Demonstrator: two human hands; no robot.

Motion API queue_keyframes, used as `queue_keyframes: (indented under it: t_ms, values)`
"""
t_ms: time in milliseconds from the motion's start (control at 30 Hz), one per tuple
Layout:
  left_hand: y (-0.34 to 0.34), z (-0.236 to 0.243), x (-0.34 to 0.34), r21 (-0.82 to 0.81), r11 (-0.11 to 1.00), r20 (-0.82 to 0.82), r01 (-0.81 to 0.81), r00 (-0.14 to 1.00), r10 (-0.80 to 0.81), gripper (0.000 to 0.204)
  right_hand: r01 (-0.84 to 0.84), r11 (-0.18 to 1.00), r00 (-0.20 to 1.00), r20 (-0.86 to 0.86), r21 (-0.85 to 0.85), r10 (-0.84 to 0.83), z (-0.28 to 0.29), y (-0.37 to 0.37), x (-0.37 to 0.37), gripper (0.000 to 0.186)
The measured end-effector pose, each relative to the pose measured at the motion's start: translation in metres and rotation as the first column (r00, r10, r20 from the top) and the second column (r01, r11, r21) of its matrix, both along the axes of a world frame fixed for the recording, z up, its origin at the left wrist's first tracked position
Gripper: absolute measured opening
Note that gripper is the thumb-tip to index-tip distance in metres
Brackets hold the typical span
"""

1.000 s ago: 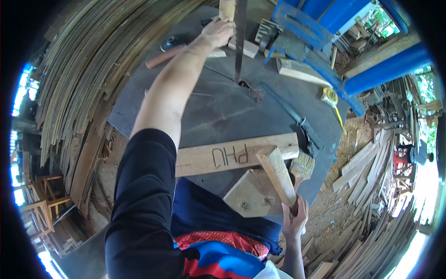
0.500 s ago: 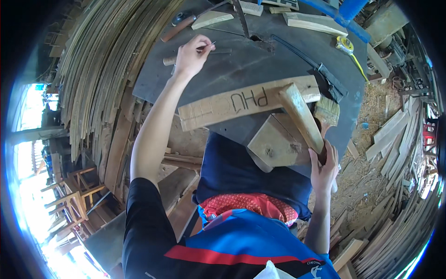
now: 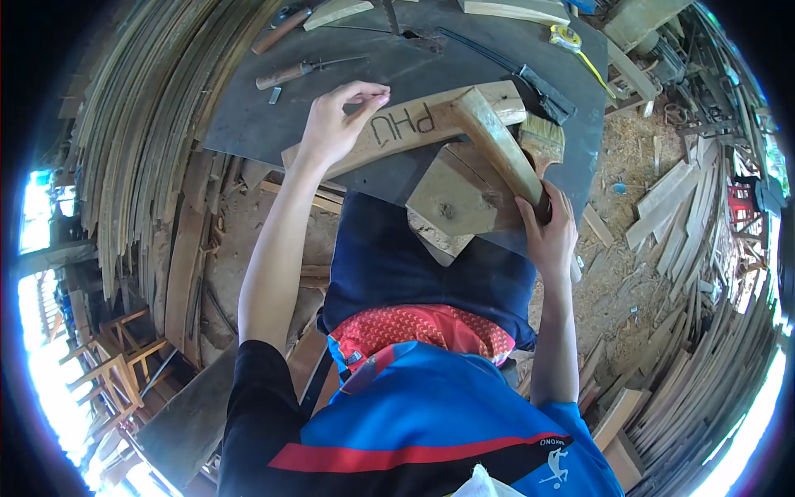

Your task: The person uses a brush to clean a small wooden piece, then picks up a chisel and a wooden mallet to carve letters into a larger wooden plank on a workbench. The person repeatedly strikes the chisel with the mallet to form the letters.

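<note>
Your right hand point(image 3: 548, 236) is wrapped around the near end of a slanted wooden bar point(image 3: 501, 149), holding it at the surface's point(image 3: 248, 124) front edge above a flat wooden block point(image 3: 455, 195). Your left hand point(image 3: 335, 124) hovers over the lettered plank point(image 3: 397, 128), thumb and forefinger pinched together; whether they hold anything is unclear. Beyond lie a paintbrush point(image 3: 542, 137) and a wooden-handled tool point(image 3: 286, 74).

Desk point(image 3: 248, 124): dark matt sheet, dull and scuffed. Plank point(image 3: 397, 132): pale bare wood, unvarnished. Angled stick point(image 3: 501, 149): smooth raw timber. Brush point(image 3: 542, 137): tan bristles. Chisel point(image 3: 286, 74): wooden handle, metal shaft.
</note>
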State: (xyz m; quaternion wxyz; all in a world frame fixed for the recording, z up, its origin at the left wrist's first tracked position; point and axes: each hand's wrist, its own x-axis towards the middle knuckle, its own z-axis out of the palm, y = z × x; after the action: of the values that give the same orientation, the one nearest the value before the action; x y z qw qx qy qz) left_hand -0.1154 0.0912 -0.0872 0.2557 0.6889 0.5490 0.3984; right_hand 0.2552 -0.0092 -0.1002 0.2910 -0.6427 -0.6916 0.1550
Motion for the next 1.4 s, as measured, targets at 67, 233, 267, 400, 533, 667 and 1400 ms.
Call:
queue_keyframes:
  t_ms: [67, 233, 267, 400, 533, 667, 1400]
  values:
    - [0.006, -0.011, 0.007, -0.003, 0.999, -0.036, -0.032, 0.999, 0.031, 0.021, 0.001, 1.000, 1.000, -0.004, -0.011, -0.001, -0.002, -0.001, -0.001, 0.046]
    - [0.007, -0.026, 0.022, -0.036, 0.995, -0.068, -0.095, 0.993, 0.093, 0.021, 0.017, 1.000, 1.000, 0.014, -0.014, -0.017, -0.003, -0.001, -0.003, 0.048]
    - [0.008, -0.029, 0.022, -0.015, 0.995, -0.078, -0.102, 0.992, 0.101, 0.021, 0.022, 1.000, 1.000, 0.018, -0.010, -0.022, -0.003, 0.000, -0.003, 0.048]
    - [0.005, -0.037, 0.021, 0.065, 0.992, -0.119, -0.110, 0.986, 0.117, 0.019, 0.026, 1.000, 0.999, 0.030, 0.005, -0.026, -0.005, -0.001, -0.003, 0.047]
    - [0.007, -0.042, 0.021, 0.190, 0.978, -0.242, -0.082, 0.962, 0.127, 0.019, 0.021, 1.000, 0.999, 0.026, 0.004, -0.021, -0.006, -0.001, -0.002, 0.048]
    - [0.007, -0.038, 0.023, 0.147, 0.984, -0.279, -0.098, 0.951, 0.137, 0.021, 0.029, 0.999, 0.999, 0.018, -0.031, -0.028, -0.004, -0.002, -0.003, 0.048]
    - [0.023, -0.039, 0.048, 0.098, 0.988, -0.187, -0.120, 0.973, 0.137, 0.019, -0.002, 0.999, 1.000, 0.016, -0.032, 0.002, 0.001, 0.001, -0.006, 0.044]
